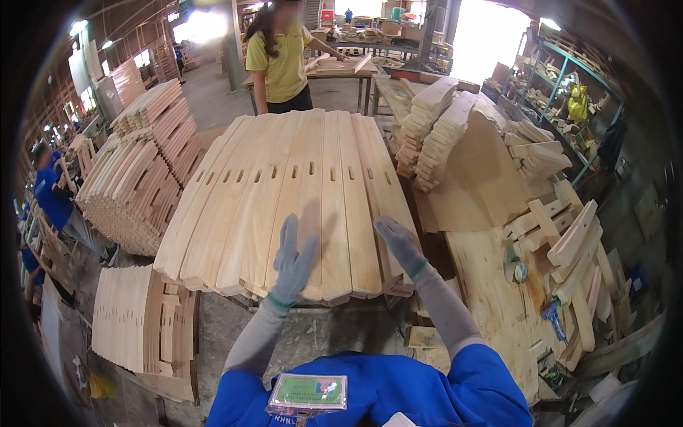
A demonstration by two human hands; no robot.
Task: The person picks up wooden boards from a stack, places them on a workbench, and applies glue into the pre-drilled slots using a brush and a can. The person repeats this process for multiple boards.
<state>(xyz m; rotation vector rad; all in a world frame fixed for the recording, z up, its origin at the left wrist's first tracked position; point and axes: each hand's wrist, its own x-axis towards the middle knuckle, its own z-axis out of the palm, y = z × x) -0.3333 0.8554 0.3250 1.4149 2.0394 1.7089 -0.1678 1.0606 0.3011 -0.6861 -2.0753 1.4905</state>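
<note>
Both gloved hands hover over the near end of a stack of long pale wooden slats with slotted holes [299, 199], which lies lengthwise across the bench [491, 285] in front of the person. The left hand [293, 257], in a grey knit glove, is spread with fingers up and holds nothing; it hangs just above the slat ends. The right hand [400, 243], gloved alike, is also flat and empty, palm down over the right-hand slats. Whether either palm touches the wood cannot be told. This looks like evening out or squaring up the top layer; the next move would seem to call for pressing the palms down and nudging the slat ends into line. Piles of short pale wooden blocks [434, 128] stand to the right, and a person in a yellow shirt [281, 60] stands at the far end.
</note>
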